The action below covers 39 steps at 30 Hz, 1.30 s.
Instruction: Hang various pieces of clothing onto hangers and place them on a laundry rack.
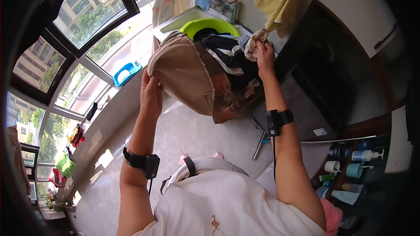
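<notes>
A large beige cloth (183, 68) with an orange-brown patterned panel hangs in front of me, held up between both hands. My left hand (151, 93) grips its folded upper edge, thumb on the near side. Higher up on the right, my right hand (265, 55) is closed on a bunched cream piece of fabric (257, 44); whether this joins the beige cloth is hidden. Dark and white clothes (226, 49) lie heaped behind the cloth. Past them, a lime-green plastic basin (210, 24) sits at the white sink (174, 23), dark laundry inside it.
A faucet (234, 13) rises behind the basin, near a hanging yellow towel (279, 1). On the left window ledge is a blue soap dish (128, 73). Shelves at right hold a white pump bottle (366, 155) and several tubes and cups. A metal stand leg (259, 146) reaches the floor.
</notes>
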### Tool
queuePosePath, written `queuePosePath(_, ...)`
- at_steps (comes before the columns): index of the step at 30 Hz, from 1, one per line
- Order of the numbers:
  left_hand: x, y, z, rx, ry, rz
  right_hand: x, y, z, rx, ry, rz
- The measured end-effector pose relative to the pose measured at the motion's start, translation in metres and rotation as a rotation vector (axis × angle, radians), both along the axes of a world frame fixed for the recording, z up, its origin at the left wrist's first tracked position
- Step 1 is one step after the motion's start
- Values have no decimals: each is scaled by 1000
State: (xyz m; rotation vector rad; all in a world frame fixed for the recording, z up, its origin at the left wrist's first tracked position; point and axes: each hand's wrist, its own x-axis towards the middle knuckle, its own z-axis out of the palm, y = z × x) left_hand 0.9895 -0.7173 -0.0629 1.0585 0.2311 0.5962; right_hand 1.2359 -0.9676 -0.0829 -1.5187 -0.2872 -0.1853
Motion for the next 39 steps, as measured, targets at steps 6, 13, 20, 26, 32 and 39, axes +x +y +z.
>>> queuePosePath(6, -43, 27, 34, -49, -143, 203, -41, 14, 3, -59, -14, 325)
queuePosePath(13, -79, 63, 10, -92, -8, 745, -103, 81, 14, -26, 120, 818)
queuePosePath(20, -150, 64, -4, 203, 195, 586, -194, 178, 4, -57, 130, 1172)
queuePosePath(26, -215, 94, -4, 292, 505, 341, -278, 261, -4, -202, -93, 1311)
queuePosePath(32, -257, 131, 2, 433, 569, 269, -339, 317, -4, -276, -138, 1382)
queuePosePath(39, -316, 182, -31, 490, 500, 373, -389, 370, -11, -221, -95, 1519)
